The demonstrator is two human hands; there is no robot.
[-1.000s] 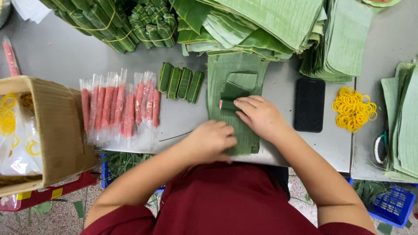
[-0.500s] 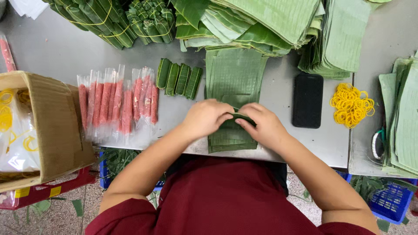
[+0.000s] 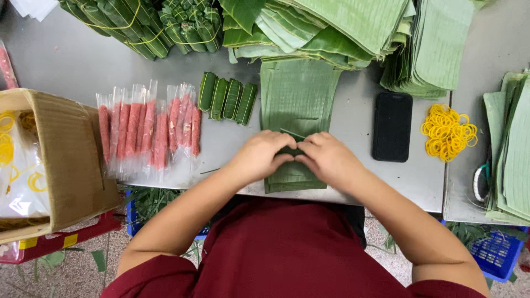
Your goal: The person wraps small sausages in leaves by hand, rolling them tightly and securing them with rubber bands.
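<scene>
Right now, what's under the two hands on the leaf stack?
Both the left hand and right hand press a small dark green leaf roll onto flat banana leaves. Its contents are covered.

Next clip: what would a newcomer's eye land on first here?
Probably the two bare hands, left hand and right hand, meeting over a small dark-green folded leaf parcel on a stack of flat green banana leaves at the grey table's near edge. Left of them lies a row of pink sausages in clear plastic sleeves; right, a black phone and yellow rubber bands.
</scene>
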